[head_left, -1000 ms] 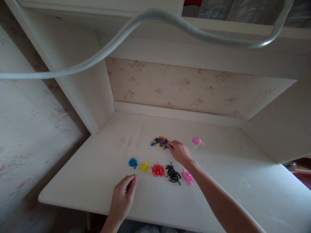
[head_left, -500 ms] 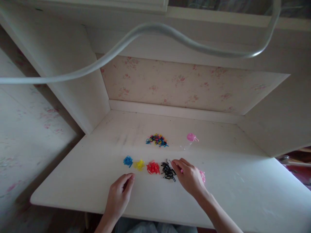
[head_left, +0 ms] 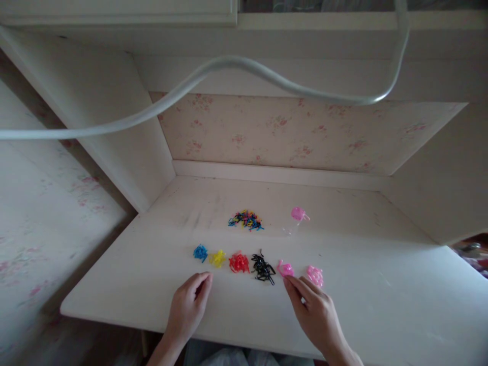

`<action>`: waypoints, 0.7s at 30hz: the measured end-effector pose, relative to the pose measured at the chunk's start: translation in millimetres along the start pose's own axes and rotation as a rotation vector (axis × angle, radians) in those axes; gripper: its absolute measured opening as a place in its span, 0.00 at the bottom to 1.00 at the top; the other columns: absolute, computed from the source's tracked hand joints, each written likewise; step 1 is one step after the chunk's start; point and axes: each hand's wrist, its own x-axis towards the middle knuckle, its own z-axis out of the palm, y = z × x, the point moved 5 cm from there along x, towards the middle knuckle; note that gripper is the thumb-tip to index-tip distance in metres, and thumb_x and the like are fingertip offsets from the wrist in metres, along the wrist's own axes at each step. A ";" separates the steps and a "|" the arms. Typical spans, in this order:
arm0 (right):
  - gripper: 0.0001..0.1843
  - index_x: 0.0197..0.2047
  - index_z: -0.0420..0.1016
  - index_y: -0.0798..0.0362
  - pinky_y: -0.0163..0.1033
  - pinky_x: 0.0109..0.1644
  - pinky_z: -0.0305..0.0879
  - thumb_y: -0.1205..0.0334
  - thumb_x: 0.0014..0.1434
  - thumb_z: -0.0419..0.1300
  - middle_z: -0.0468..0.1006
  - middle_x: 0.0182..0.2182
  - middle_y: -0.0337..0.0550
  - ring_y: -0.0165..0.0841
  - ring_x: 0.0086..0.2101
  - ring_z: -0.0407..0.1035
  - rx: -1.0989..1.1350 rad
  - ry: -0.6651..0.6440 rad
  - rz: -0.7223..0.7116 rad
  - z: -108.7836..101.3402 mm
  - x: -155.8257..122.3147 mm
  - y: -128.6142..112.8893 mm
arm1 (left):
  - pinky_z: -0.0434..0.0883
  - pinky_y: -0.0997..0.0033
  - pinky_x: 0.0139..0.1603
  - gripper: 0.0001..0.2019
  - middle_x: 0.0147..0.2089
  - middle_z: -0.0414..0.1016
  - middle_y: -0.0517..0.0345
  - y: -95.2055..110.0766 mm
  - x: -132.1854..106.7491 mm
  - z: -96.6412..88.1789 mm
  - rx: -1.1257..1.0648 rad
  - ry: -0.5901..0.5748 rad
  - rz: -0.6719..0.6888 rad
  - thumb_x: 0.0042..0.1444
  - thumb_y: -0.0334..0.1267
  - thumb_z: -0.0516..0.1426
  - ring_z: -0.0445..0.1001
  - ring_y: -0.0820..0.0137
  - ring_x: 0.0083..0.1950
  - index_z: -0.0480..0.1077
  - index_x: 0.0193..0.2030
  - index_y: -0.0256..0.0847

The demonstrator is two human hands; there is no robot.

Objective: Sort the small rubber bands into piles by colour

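Note:
Small coloured rubber bands lie sorted in a row: a blue pile [head_left: 200, 252], a yellow pile [head_left: 217, 259], a red pile [head_left: 239, 263], a black pile [head_left: 263, 268], a bright pink pile [head_left: 285, 268] and a paler pink pile [head_left: 314, 275]. Behind them is a mixed-colour pile [head_left: 246, 220]. My right hand [head_left: 314, 311] is closed in a pinch, fingertips at the near edge of the bright pink pile; whatever it pinches is too small to see. Thumb against curled fingers, my left hand [head_left: 189, 303] rests below the yellow pile, its inside hidden.
A clear container with a pink lid [head_left: 298, 213] is at the back right of the white desk [head_left: 381, 295]. A pale cable [head_left: 236, 62] crosses the upper view. Side panels [head_left: 125, 137] and a back wall with floral paper [head_left: 267, 129] enclose the desk.
My right hand has moved from beside the black pile rightward and nearer to me, uncovering both pink piles. The left hand stays in place. The camera view has shifted slightly.

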 end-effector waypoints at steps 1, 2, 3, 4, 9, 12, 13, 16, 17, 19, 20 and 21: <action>0.15 0.39 0.78 0.52 0.29 0.34 0.64 0.56 0.63 0.52 0.78 0.29 0.44 0.28 0.28 0.70 0.048 0.015 0.031 0.3 -8.1 5.2 | 0.71 0.76 0.39 0.14 0.38 0.78 0.55 3.4 2.0 0.4 0.016 -0.011 0.001 0.61 0.44 0.50 0.76 0.70 0.39 0.74 0.42 0.43; 0.15 0.38 0.78 0.52 0.28 0.34 0.65 0.55 0.62 0.52 0.78 0.30 0.44 0.28 0.28 0.71 0.089 0.036 0.070 1.0 -16.0 10.7 | 0.71 0.77 0.38 0.14 0.37 0.78 0.55 8.7 5.0 1.0 0.032 -0.027 0.004 0.61 0.44 0.50 0.76 0.71 0.37 0.74 0.41 0.43; 0.15 0.37 0.79 0.52 0.27 0.34 0.66 0.53 0.61 0.53 0.79 0.30 0.44 0.29 0.28 0.72 0.122 0.057 0.110 2.0 -22.9 16.0 | 0.71 0.77 0.37 0.14 0.37 0.78 0.55 15.9 9.3 1.8 0.048 -0.047 0.010 0.61 0.44 0.49 0.76 0.71 0.36 0.74 0.40 0.43; 0.16 0.35 0.79 0.51 0.27 0.34 0.66 0.52 0.60 0.54 0.80 0.31 0.44 0.29 0.29 0.73 0.149 0.077 0.148 3.0 -28.4 20.6 | 0.70 0.78 0.36 0.14 0.36 0.78 0.56 25.0 14.7 2.6 0.065 -0.064 0.018 0.61 0.44 0.49 0.76 0.72 0.35 0.74 0.39 0.43; 0.20 0.33 0.80 0.52 0.25 0.30 0.66 0.46 0.57 0.55 0.79 0.26 0.41 0.29 0.25 0.72 0.258 0.115 0.304 4.2 -29.9 29.6 | 0.68 0.77 0.40 0.15 0.40 0.78 0.56 79.8 59.8 16.4 0.223 -0.168 0.122 0.63 0.42 0.46 0.75 0.72 0.38 0.74 0.40 0.45; 0.22 0.32 0.80 0.53 0.25 0.27 0.64 0.44 0.57 0.54 0.78 0.24 0.40 0.27 0.23 0.70 0.304 0.100 0.343 2.4 -22.1 28.5 | 0.67 0.77 0.42 0.12 0.41 0.78 0.60 87.4 94.2 33.4 0.418 -0.261 0.082 0.61 0.41 0.49 0.75 0.73 0.40 0.74 0.38 0.47; 0.22 0.32 0.80 0.53 0.25 0.27 0.63 0.44 0.57 0.54 0.77 0.23 0.39 0.27 0.23 0.69 0.314 0.086 0.340 2.4 -20.3 28.0 | 0.67 0.75 0.42 0.11 0.41 0.78 0.59 85.4 105.3 37.6 0.448 -0.263 0.064 0.60 0.41 0.50 0.75 0.72 0.40 0.74 0.37 0.47; 0.22 0.31 0.79 0.54 0.25 0.26 0.62 0.45 0.58 0.53 0.75 0.21 0.38 0.26 0.22 0.67 0.326 0.043 0.326 3.9 -18.8 28.0 | 0.67 0.71 0.42 0.10 0.43 0.77 0.55 72.2 133.2 45.7 0.525 -0.248 0.006 0.58 0.40 0.51 0.75 0.68 0.41 0.74 0.39 0.45; 0.22 0.32 0.79 0.54 0.25 0.26 0.61 0.46 0.58 0.53 0.75 0.22 0.39 0.26 0.22 0.67 0.329 0.034 0.322 4.5 -19.1 28.5 | 0.67 0.69 0.42 0.11 0.44 0.76 0.53 67.1 140.2 46.8 0.550 -0.242 -0.011 0.57 0.40 0.51 0.75 0.66 0.42 0.73 0.40 0.45; 0.21 0.32 0.79 0.54 0.25 0.27 0.62 0.46 0.59 0.53 0.76 0.23 0.39 0.26 0.23 0.67 0.337 0.032 0.326 5.1 -19.9 29.7 | 0.67 0.68 0.42 0.12 0.46 0.75 0.49 58.6 150.8 47.6 0.588 -0.233 -0.038 0.57 0.40 0.52 0.75 0.64 0.42 0.72 0.44 0.43; 0.21 0.33 0.79 0.54 0.24 0.27 0.62 0.46 0.59 0.53 0.76 0.23 0.39 0.26 0.23 0.68 0.341 0.032 0.330 5.4 -20.2 30.4 | 0.67 0.68 0.42 0.13 0.47 0.75 0.48 55.4 154.4 47.6 0.601 -0.231 -0.046 0.57 0.40 0.52 0.75 0.64 0.43 0.72 0.45 0.42; 0.21 0.33 0.79 0.54 0.24 0.27 0.62 0.46 0.59 0.53 0.76 0.23 0.39 0.26 0.23 0.68 0.346 0.031 0.334 5.6 -20.4 30.8 | 0.67 0.68 0.42 0.14 0.47 0.74 0.48 52.9 157.1 47.7 0.609 -0.230 -0.051 0.57 0.40 0.52 0.75 0.63 0.43 0.72 0.46 0.41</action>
